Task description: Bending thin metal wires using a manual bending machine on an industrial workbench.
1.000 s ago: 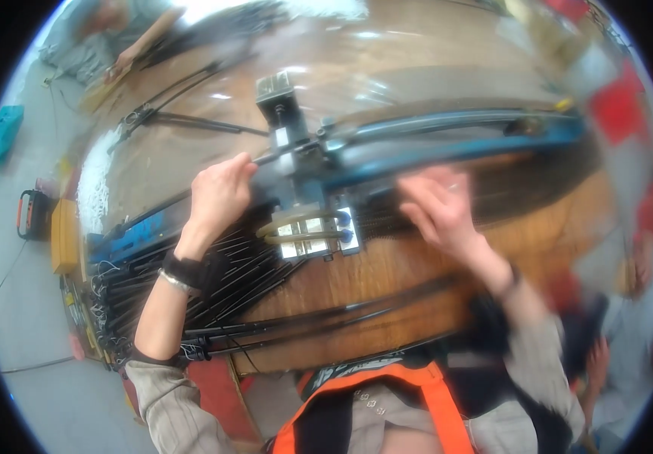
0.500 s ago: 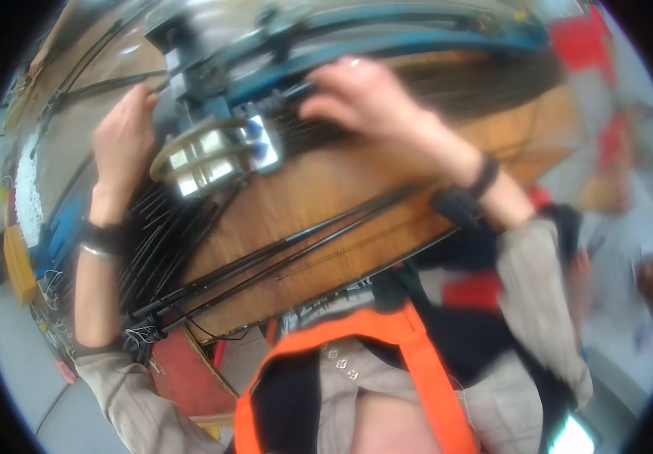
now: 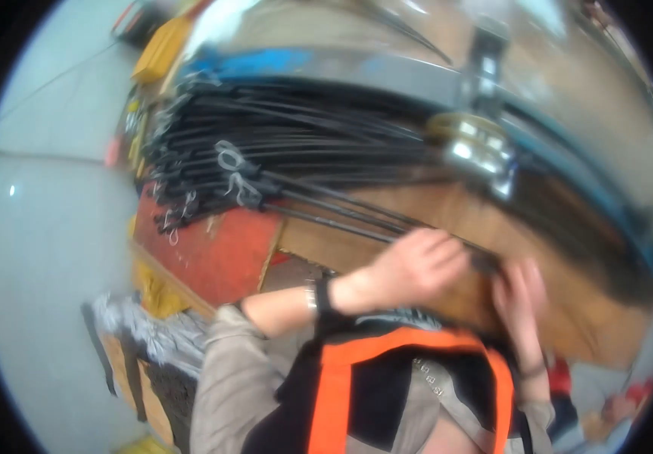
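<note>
My left hand (image 3: 426, 263) is closed over long thin black cables (image 3: 334, 218) that run slantwise above the near edge of the wooden board (image 3: 455, 208). Pale wire loops (image 3: 237, 174) hang at the cables' left ends. Close by on the right, my right hand (image 3: 522, 293) is at the dark right end of the cables, its fingers smeared by motion, so its grip cannot be made out. Farther off, a metal clamp-like fixture (image 3: 478, 147) with a tan ring stands beside the curved blue rail (image 3: 584, 159).
A thick bundle of similar black cables (image 3: 303, 136) lies along the rail. Below its left ends is a red board (image 3: 209, 246). A yellow box (image 3: 161, 51) sits at the upper left, beside the pale floor (image 3: 46, 227). A grey fluffy heap (image 3: 144, 325) is at lower left.
The view has swung, so the fixture now lies farther right. Both my hands have left the fixture and come together over the cables near my body, the left one closing on them.
</note>
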Action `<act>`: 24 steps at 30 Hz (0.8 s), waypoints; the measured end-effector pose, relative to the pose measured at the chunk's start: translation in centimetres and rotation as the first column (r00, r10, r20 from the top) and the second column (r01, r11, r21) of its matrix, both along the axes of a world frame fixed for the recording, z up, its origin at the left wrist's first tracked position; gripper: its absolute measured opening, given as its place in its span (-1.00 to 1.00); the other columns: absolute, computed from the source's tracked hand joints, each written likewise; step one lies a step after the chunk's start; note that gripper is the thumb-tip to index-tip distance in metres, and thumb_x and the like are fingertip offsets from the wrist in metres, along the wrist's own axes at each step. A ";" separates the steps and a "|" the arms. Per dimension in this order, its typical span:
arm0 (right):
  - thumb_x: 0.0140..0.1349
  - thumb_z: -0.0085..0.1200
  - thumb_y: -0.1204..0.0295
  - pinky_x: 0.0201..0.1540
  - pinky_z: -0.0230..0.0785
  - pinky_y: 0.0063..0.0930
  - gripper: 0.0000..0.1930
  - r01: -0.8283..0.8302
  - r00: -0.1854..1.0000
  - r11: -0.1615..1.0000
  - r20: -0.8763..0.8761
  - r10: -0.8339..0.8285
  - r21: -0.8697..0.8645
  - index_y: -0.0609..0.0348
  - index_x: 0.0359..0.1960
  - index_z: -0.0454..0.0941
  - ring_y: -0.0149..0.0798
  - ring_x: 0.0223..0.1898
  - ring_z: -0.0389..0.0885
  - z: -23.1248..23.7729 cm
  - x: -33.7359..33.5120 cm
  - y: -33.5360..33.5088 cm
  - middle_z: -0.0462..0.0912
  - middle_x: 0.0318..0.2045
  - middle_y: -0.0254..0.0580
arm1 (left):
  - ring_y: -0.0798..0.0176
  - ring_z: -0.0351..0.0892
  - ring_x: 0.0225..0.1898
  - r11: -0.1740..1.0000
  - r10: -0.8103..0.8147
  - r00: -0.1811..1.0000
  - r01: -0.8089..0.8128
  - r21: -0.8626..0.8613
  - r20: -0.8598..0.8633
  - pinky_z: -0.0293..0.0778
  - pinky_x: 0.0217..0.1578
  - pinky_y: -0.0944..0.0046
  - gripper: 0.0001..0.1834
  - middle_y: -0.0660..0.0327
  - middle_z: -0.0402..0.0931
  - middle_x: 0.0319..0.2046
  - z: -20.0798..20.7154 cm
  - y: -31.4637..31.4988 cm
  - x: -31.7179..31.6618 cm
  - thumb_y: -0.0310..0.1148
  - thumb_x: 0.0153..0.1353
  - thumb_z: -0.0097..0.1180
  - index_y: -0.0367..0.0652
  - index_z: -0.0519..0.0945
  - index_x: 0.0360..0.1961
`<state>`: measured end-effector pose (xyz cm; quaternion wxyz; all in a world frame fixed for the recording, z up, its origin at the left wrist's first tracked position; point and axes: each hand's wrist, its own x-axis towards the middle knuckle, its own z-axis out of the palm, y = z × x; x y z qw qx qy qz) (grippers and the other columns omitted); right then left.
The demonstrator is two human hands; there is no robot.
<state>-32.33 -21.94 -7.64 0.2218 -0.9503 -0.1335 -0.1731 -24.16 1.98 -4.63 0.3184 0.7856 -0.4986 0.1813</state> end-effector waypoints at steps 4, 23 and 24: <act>-0.17 0.18 0.61 -0.46 0.34 -0.20 -0.78 0.003 0.992 1.000 0.124 0.000 -0.023 0.13 -0.40 0.52 -0.04 -0.49 0.47 1.3 1.5 -1.1 0.50 -0.49 -0.15 | 0.19 0.55 -0.33 0.979 0.067 0.990 -0.041 0.201 -0.125 0.54 -0.42 0.23 -0.59 0.23 0.48 -0.38 0.3 -1.8 -0.5 -0.46 0.01 0.10 -0.23 0.55 -0.03; 0.20 0.23 0.33 -0.53 0.36 -0.36 -0.65 0.360 0.689 0.933 0.674 -0.266 0.000 0.11 0.01 0.57 -0.23 -0.51 0.49 2.0 2.9 -8.6 0.52 -0.48 -0.28 | 0.01 0.47 -0.41 0.918 -0.152 0.979 0.089 0.387 0.136 0.43 -0.38 0.10 -0.51 0.07 0.38 -0.44 11.2 -1.9 10.4 -0.65 0.05 0.08 -0.15 0.55 0.07; 0.21 0.22 0.37 -0.50 0.37 -0.33 -0.69 0.384 0.722 0.923 0.622 -0.303 0.005 0.09 0.00 0.57 -0.19 -0.49 0.50 1.2 3.0 -10.0 0.56 -0.45 -0.25 | -0.02 0.48 -0.38 0.942 -0.052 0.980 -0.015 0.335 0.190 0.44 -0.35 0.09 -0.55 0.05 0.41 -0.42 12.0 0.0 11.9 -0.64 0.10 0.08 -0.16 0.55 0.06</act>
